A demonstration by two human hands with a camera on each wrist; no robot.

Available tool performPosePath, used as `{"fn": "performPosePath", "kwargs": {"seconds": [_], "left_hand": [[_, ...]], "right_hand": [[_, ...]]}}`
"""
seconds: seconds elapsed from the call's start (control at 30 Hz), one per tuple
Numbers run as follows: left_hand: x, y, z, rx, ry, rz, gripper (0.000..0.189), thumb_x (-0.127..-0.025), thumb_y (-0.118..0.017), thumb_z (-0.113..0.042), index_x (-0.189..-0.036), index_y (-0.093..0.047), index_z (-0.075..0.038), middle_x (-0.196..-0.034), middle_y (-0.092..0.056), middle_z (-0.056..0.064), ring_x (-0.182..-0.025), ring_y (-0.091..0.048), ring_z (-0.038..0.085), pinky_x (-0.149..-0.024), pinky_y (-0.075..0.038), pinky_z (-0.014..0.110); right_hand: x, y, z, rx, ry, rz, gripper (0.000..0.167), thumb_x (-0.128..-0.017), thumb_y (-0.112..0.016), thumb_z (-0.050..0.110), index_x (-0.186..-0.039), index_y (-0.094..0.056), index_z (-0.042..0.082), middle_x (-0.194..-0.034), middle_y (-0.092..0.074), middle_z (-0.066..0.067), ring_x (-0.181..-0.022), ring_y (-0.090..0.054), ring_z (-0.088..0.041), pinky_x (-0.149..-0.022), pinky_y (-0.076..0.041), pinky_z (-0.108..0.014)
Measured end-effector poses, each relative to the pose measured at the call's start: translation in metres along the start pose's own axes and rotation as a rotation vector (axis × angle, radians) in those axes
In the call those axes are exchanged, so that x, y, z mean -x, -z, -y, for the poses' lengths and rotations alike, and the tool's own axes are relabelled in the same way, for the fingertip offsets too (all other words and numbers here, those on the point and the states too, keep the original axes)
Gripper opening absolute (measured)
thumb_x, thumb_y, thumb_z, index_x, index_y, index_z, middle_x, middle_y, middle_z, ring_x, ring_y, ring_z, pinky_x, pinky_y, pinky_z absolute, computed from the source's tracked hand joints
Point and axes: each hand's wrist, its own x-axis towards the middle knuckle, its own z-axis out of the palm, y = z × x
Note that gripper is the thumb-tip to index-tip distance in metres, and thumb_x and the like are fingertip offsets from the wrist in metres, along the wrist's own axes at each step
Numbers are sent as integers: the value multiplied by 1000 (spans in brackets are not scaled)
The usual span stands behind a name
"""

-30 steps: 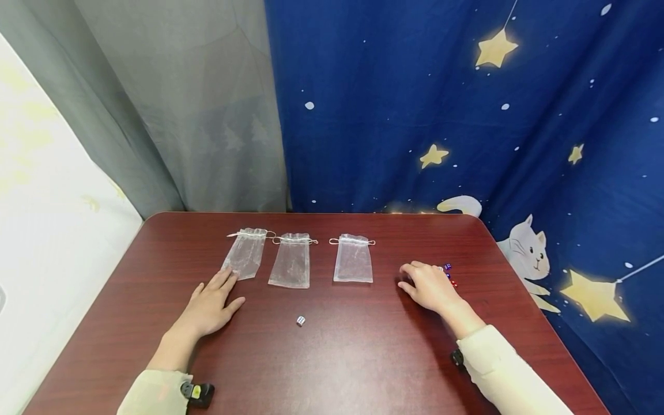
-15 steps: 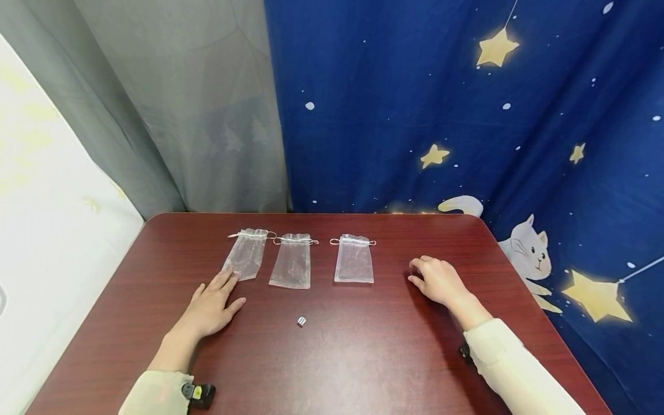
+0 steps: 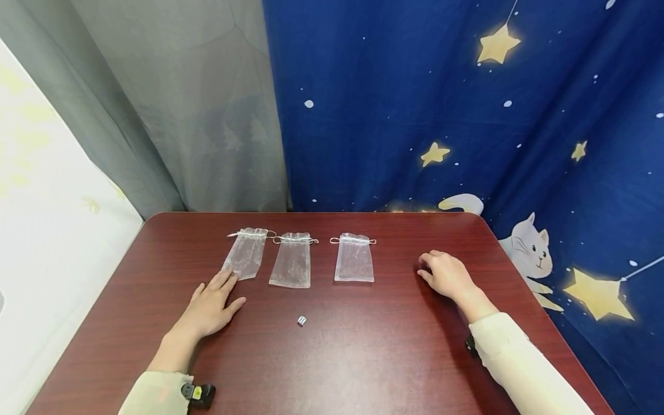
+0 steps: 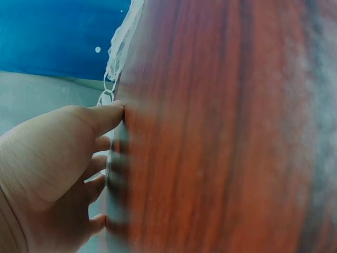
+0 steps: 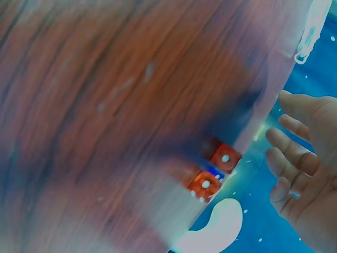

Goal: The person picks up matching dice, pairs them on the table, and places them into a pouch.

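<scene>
With the white die (image 3: 302, 321) taken as the middle of the dial, your left hand (image 3: 210, 308) lay at nine o'clock, palm down over the tabletop (image 3: 332, 380). Its grip was spread and pinched nothing; the fingertips only touched the bottom corner of the left organza drawstring pouch (image 3: 246, 253), which was between ten and eleven o'clock. The middle pouch (image 3: 292, 265) lay flat near twelve, and the right pouch (image 3: 355, 262) between one and two.

Your right hand (image 3: 446, 274) was between two and three o'clock. Its grip was loosely bent, with no die visible in it. In the right wrist view, a first red die (image 5: 205, 184), a second red die (image 5: 226, 158) and a blue die (image 5: 215, 171), partly seen between them, lay near the fingers but apart from them. The head view did not show these dice, probably because your hand covered them.

I judged that a careless closing of the right grip could scatter these dice, because they were so close together and hidden from above. If your left fingers dragged, the light pouch could slide, and its drawstring (image 3: 252, 233), which seemed to meet the middle pouch's cord, could perhaps snag.
</scene>
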Motion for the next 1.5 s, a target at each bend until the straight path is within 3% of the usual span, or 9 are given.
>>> {"fn": "performPosePath", "kwargs": {"seconds": [0.47, 0.87, 1.1, 1.5], "left_hand": [[-2, 5, -2, 4, 4, 11, 64, -99, -63, -31, -147, -45, 8, -157, -33, 28, -146, -28, 46, -110, -20, 73], [-1, 5, -1, 0, 4, 3, 64, -99, -63, -32, -147, -45, 8, -157, -34, 29, -146, -29, 46, -110, -20, 73], [-1, 4, -1, 3, 3, -2, 64, -99, -63, -31, -147, -45, 8, -157, -34, 29, -146, -29, 46, -110, -20, 73], [2, 2, -3, 10, 13, 11, 64, -99, -64, -31, -147, -45, 7, -157, -34, 28, -146, -28, 45, -111, -20, 73]], "right_hand": [[5, 1, -21, 22, -102, -31, 23, -86, -79, 20, -99, -70, 3, -81, -61, -7, -75, -64, -29, -69, -55, -54], [4, -1, -27, 15, -153, 6, 25, -86, -79, 18, -103, -70, 2, -94, -67, -16, -86, -68, -41, -74, -54, -59], [7, -1, -31, 23, -228, 36, 21, -89, -76, 20, -97, -67, 3, -90, -66, -16, -80, -67, -42, -70, -54, -60], [9, -5, -32, -38, -220, 88, 12, -91, -73, 15, -97, -70, 4, -91, -69, -16, -80, -67, -37, -71, -55, -58]]}}
